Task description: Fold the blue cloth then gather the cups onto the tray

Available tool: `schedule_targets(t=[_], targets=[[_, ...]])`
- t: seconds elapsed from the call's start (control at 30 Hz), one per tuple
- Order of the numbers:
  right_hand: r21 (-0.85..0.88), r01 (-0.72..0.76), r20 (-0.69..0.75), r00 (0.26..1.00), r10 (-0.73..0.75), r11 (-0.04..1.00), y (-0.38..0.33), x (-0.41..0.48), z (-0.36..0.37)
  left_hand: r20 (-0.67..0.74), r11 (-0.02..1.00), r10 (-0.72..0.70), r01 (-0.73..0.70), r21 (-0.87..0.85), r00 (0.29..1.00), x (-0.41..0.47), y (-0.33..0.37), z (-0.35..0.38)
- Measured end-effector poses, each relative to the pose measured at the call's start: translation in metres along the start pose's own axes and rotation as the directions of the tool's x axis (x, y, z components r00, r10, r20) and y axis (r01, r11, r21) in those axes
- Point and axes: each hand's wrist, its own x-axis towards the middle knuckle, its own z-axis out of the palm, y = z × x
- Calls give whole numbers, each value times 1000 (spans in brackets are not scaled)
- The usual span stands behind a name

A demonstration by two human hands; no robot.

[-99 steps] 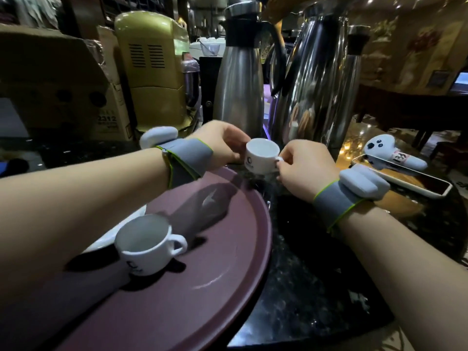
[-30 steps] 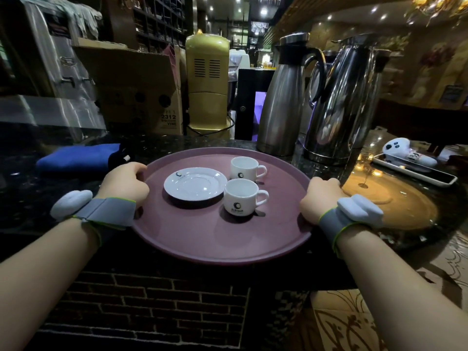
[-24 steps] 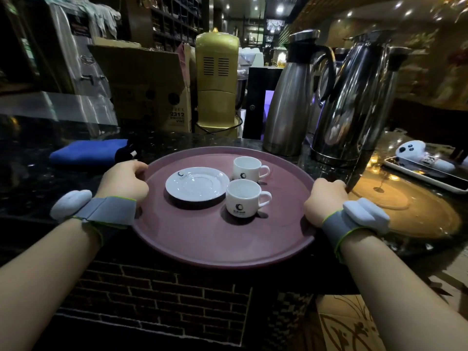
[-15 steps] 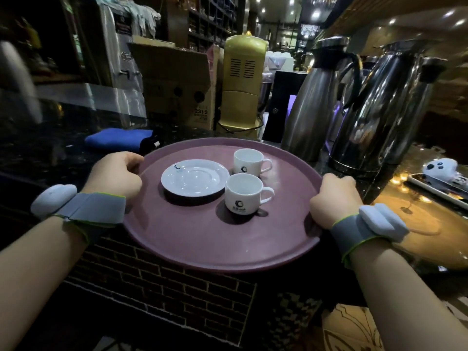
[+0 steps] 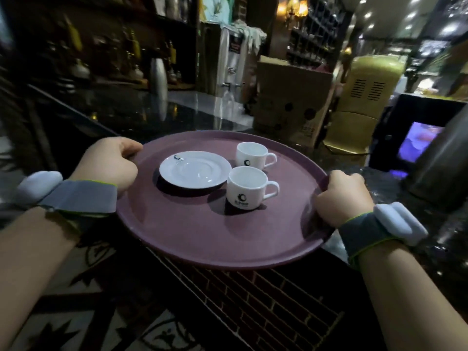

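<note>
I grip the tray (image 5: 202, 236) with my left hand (image 5: 111, 165) and right hand (image 5: 340, 198) closed on opposite rims to keep it level, so both cups (image 5: 247, 187) stand upright beside the saucer (image 5: 195, 169); the cloth is out of view.

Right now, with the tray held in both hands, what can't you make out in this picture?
- Blue cloth: out of the head view.
- Fingers of the left hand and right hand: hidden under the tray rim.
- Logo text on the near cup: too small.
- Shelf bottles: dark, blurred.
</note>
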Motion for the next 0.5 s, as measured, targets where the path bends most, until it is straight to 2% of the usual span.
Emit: schedule_targets(t=[0.13, 0.33, 0.5], targets=[[26, 112, 39, 993, -113, 993, -89, 2, 41, -120, 996, -51, 59, 65, 991, 34, -55, -54], [44, 194, 91, 976, -198, 980, -201, -2, 85, -179, 990, -77, 96, 99, 981, 98, -121, -118], [63, 202, 101, 973, -208, 977, -300, -1, 133, -216, 981, -97, 130, 142, 971, 159, -179, -174]])
